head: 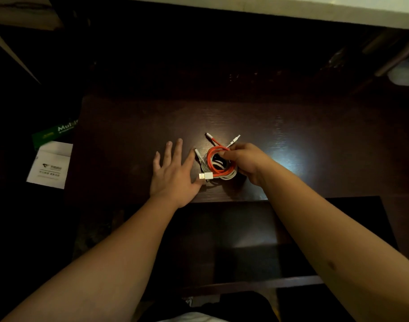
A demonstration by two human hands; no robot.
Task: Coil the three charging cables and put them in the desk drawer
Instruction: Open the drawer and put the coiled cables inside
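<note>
A bundle of coiled cables lies on the dark wooden desk [129,126]: a red cable [212,167] on top, white cable loops [226,177] under it, and a white USB plug [206,175] sticking out to the left. Thin connector ends [233,140] point away at the far side. My right hand [247,161] grips the coils from the right, fingers curled into the bundle. My left hand [173,170] lies flat on the desk just left of the bundle, fingers spread, thumb near the USB plug. The open drawer [245,240] shows as a dark cavity below the desk's front edge.
White paper [49,167] and a green box [52,133] lie in the dark left of the desk. A pale round object [404,75] sits at the far right. A light wall ledge [291,10] runs along the top.
</note>
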